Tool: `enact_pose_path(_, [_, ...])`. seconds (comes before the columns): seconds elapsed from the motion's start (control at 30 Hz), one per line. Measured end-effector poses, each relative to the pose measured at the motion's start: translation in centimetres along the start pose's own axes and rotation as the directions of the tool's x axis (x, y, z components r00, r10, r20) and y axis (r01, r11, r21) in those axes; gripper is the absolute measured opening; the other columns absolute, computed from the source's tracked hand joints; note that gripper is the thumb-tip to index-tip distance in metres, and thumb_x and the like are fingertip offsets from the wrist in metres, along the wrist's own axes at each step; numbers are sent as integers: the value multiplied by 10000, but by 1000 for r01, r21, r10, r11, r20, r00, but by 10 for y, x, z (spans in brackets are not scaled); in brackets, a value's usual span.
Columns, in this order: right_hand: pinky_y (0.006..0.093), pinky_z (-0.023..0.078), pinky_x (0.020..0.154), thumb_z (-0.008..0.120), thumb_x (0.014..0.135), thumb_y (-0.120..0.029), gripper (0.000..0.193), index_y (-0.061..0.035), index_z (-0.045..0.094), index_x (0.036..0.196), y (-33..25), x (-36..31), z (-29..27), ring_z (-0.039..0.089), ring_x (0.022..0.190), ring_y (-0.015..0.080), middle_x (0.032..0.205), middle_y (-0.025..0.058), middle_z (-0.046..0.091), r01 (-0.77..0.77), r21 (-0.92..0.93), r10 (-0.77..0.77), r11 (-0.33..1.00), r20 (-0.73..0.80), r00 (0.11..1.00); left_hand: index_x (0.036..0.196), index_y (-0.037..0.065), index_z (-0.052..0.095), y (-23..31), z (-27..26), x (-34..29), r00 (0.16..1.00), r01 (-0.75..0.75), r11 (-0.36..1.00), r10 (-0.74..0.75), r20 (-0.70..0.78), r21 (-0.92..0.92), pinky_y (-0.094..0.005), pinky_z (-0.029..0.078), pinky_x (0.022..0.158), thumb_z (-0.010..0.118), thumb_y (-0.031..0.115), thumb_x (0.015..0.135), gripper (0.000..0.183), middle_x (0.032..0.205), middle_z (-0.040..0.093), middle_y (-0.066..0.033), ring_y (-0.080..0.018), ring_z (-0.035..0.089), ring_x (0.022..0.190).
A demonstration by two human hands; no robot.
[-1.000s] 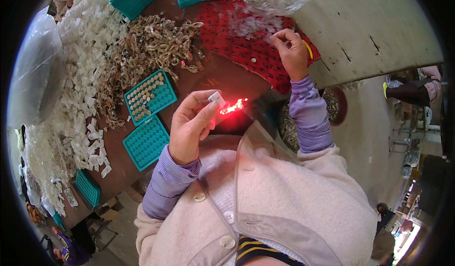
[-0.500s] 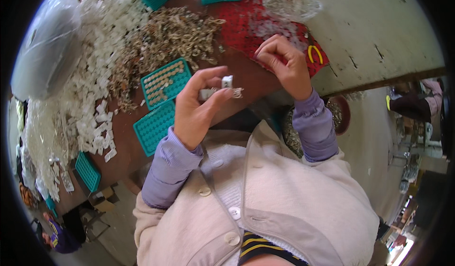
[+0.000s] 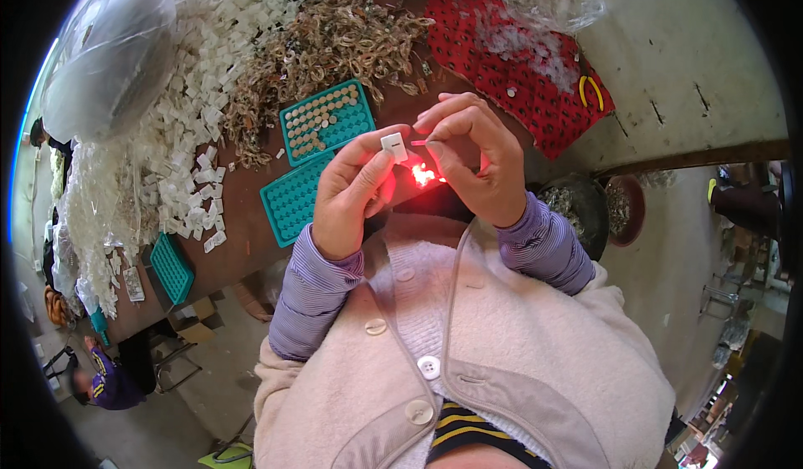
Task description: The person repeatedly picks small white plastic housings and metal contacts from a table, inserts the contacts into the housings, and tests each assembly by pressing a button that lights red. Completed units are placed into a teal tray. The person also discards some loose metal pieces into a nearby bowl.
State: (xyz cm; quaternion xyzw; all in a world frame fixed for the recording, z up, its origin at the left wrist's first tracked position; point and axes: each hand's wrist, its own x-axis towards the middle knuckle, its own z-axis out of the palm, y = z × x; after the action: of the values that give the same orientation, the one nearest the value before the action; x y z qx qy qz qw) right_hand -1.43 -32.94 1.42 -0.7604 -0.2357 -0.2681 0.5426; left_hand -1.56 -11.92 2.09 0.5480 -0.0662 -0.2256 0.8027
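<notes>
**Two hands hold a small white case and a thin pinkish strip above a glowing red light**

Seen from the wearer's head, both hands meet over the near edge of a brown desk (image 3: 244,228). The left hand (image 3: 350,191) has its thumb and fingers clamped on a white case (image 3: 391,148), its face with a short dark slot turned upward, probably so the wearer can see it. The right hand (image 3: 483,166) has thumb and forefinger pinched together on a pinkish strip (image 3: 419,143), held just beside the case; whether they touch is hard to tell. The fingertip grip suits so slight a piece. A cluster of red lights (image 3: 424,175) shines just below, between the hands.

Left of the hands, a teal tray (image 3: 355,124) holds pale discs in part of its wells, with a second teal tray (image 3: 293,201) beside it, seemingly placed for easy reach. Beyond lie a tangle of brownish strands (image 3: 326,38) and a heap of white pieces (image 3: 201,59). A yellow-handled tool (image 3: 591,93) rests on a red patterned cloth (image 3: 535,116) to the right, apparently set aside, as neither hand touches it.
</notes>
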Motion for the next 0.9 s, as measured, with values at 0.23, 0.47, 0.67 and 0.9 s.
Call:
enact_pose_path(0.23, [559,520,1086,750,863,2,140,-64,650,934,-6,5,3,715,985,277,1029,74,736,206,-236,-183,950,116,976,1357,22,700,-7,-10,3,998,-44,993,47,-31,107,-173,304,533,672,148,1094,293,901,665,61,26,425,638])
enact_pose_path(0.47, [576,542,1085,740,848,23,150,-54,666,953,-5,10,21,717,958,311,1015,88,732,130,-195,-118,972,71,990,1277,16,742,-5,-31,5,1000,-17,1000,17,-7,9,-174,306,533,711,155,1072,250,848,642,81,25,434,635])
enact_pose_path(0.67, [569,536,1092,754,855,-7,125,-49,677,944,-6,12,33,706,946,297,1005,80,703,147,-265,-100,953,185,978,1208,24,747,-4,-39,6,999,-33,985,37,-23,167,-172,410,631,730,118,1053,182,901,684,54,12,543,734])
enact_pose_path(0.9, [448,511,876,830,877,-229,222,-73,740,1007,54,29,16,685,991,317,1017,92,699,-61,-390,89,919,54,995,1129,46,730,-2,-49,8,989,-89,988,73,-127,-127,-227,498,666,556,352,1127,352,1063,731,-56,-80,626,825])
